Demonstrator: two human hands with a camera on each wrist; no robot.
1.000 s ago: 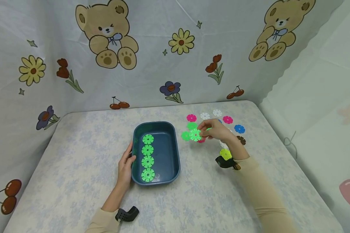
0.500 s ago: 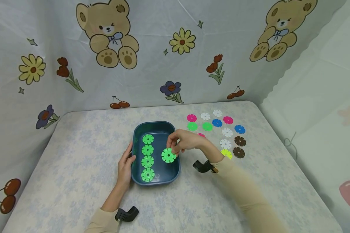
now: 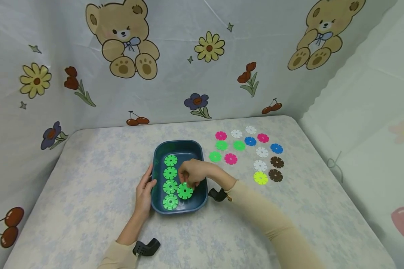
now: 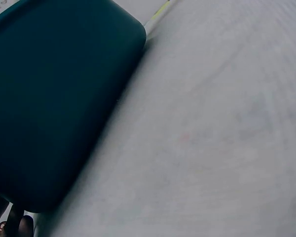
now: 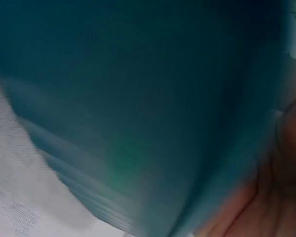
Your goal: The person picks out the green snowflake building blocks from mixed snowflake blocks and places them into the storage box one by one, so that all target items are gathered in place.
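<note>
My left hand [image 3: 144, 192] holds the left side of a dark blue rectangular tray [image 3: 204, 186], with the thumb at the rim and the fingers along the outer wall. Inside, several green notched plastic discs [image 3: 170, 173] stand in a column along the left. My right hand [image 3: 196, 172] reaches over the right rim and pinches another green notched disc [image 3: 185, 191], low in the tray and right beside the lower part of that column. The left wrist view shows the tray's outer wall [image 4: 64, 98] and dark fingertips [image 4: 12, 219] at its corner; the right wrist view is blurred.
Right of the tray, loose notched discs lie on the pale patterned table [image 3: 104, 179]: green [image 3: 215, 156], pink [image 3: 230, 158], white [image 3: 262, 152], blue [image 3: 250, 141], brown [image 3: 277, 162] and yellow [image 3: 260, 178]. A printed cloth [image 3: 175, 48] hangs behind the table.
My right hand has carried the green disc from the loose group leftward into the tray, then lower beside the column. My left hand has stayed on the tray.
</note>
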